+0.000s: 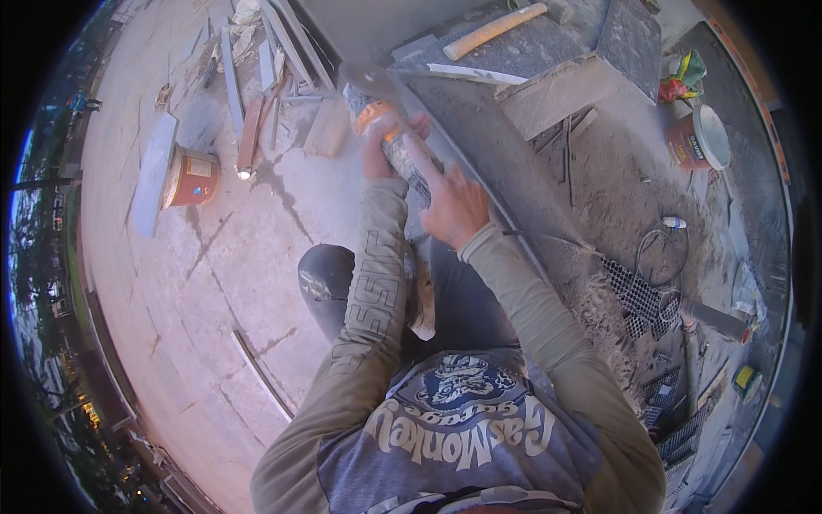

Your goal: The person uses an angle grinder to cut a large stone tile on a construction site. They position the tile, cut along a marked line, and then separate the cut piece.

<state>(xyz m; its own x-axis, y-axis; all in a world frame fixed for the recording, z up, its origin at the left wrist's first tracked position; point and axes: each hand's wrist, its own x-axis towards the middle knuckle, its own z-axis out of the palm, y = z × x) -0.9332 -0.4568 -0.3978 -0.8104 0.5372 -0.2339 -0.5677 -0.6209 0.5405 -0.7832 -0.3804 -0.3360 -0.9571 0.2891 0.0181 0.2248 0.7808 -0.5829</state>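
Observation:
Both my hands are closed on a dusty angle grinder [402, 158] with orange parts near its head. My left hand [375, 150] wraps round the front of the body, close behind the disc. Farther back, my right hand [460, 204] grips the rear of the body, with one finger stretched along it. The round cutting disc [370, 79] looks blurred at the far end of the tool. It is beside a long grey stone slab edge [479, 171]; whether they touch, I cannot tell. Dust hazes the surface around the disc.
At left a brown bucket [193, 177] stands against a pale board [156, 176]; wood strips [231, 77] lie beyond it. A wooden handle [497, 30] rests on a dark slab at the back. At right are a white-lidded bucket [698, 141], plastic mesh [638, 291] and a cable [659, 257].

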